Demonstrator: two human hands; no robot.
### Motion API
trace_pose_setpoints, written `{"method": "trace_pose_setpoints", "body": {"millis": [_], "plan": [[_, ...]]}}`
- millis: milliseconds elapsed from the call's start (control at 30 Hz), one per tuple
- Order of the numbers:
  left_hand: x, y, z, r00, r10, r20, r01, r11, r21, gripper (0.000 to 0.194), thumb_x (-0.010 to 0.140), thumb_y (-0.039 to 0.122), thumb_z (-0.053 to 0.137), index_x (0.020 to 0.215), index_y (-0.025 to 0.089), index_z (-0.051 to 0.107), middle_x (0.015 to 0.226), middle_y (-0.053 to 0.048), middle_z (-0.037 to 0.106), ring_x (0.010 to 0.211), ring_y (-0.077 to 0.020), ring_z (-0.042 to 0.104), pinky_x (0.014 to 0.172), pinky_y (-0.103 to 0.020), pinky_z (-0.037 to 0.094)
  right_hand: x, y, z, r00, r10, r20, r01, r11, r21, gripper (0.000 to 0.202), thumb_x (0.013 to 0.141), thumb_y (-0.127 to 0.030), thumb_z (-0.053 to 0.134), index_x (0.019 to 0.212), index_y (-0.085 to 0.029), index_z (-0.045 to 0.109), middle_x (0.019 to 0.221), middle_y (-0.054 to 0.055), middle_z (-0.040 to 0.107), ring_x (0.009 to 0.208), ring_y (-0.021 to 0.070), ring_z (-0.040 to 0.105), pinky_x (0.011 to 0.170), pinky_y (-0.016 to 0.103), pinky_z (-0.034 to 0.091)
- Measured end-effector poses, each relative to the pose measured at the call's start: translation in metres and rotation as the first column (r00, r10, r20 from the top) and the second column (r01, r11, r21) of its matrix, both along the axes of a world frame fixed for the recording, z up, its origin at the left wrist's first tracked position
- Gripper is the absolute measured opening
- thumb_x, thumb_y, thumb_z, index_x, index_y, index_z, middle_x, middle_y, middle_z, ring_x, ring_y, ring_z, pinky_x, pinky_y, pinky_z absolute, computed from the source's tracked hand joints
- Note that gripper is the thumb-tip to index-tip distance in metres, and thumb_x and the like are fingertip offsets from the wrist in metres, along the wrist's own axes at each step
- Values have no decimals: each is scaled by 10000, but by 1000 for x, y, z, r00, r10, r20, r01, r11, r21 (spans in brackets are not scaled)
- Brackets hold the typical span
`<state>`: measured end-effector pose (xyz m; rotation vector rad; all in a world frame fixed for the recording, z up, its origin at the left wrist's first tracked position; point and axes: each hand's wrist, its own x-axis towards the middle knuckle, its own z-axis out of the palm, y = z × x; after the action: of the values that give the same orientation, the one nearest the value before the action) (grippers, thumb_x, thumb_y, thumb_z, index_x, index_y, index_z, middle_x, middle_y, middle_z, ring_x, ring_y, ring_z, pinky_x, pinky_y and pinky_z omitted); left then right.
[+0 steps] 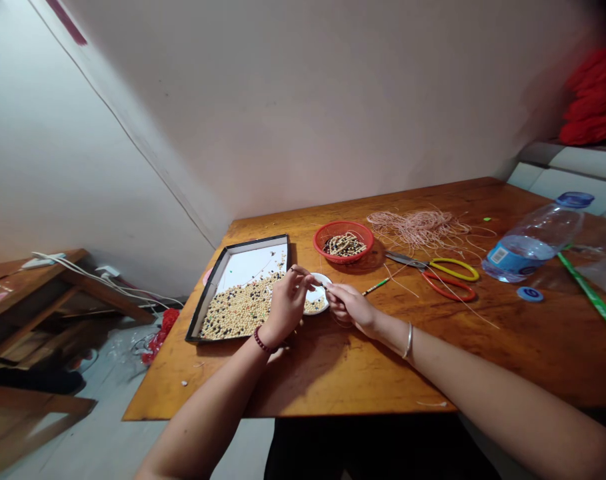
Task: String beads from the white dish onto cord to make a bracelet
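My left hand (289, 297), with a dark red bead bracelet at its wrist, is closed in a pinch over the right edge of the bead tray (195, 320). What its fingertips hold is too small to name. Close beside it, my right hand (350, 305) is closed around something small, perhaps a thread end; a silver bangle circles that wrist. Both hands are over a small white dish (317, 303) with a few beads in it. The tray holds many cream, black and coloured beads. A thin beaded strand (376, 287) lies just right of my right hand.
Behind the hands stands a red basket (343, 257) of beaded strands. A heap of pink cord (423, 229), yellow-and-red-handled scissors (450, 280), a tilted water bottle (533, 243), a blue cap (530, 294) and a green strip (593, 300) lie to the right.
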<state>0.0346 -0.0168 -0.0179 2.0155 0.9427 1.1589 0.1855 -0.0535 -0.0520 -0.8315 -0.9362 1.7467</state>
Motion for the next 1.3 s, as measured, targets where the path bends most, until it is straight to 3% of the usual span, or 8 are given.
{"method": "trace_pose_setpoints", "body": {"millis": [433,1000,1300], "plan": [[-2,1,0,1000,20,-4,-20,999,48,210,906,366,492,829,173,519,778,-48,658,657,-120,632,589,-219,501,1,-2,-1,999,9,-40,-8,1000,19,280,818,-478,554,828,-214,462,459,-122,307,329,35,140,326,173,81],[-1,5,-6,999,42,-7,-41,992,115,173,913,320,493,835,168,522,806,-41,636,662,-106,633,571,-200,511,0,0,-1,995,-26,-99,27,1000,9,255,792,-400,596,804,-217,419,503,-111,355,346,31,147,340,171,65],[-2,4,-4,999,43,9,-44,995,94,183,918,337,482,852,171,521,788,-49,647,708,-130,652,597,-221,519,-1,1,-2,993,-116,4,116,993,25,305,796,-475,538,715,-188,473,468,-100,321,356,35,157,346,185,86]]}}
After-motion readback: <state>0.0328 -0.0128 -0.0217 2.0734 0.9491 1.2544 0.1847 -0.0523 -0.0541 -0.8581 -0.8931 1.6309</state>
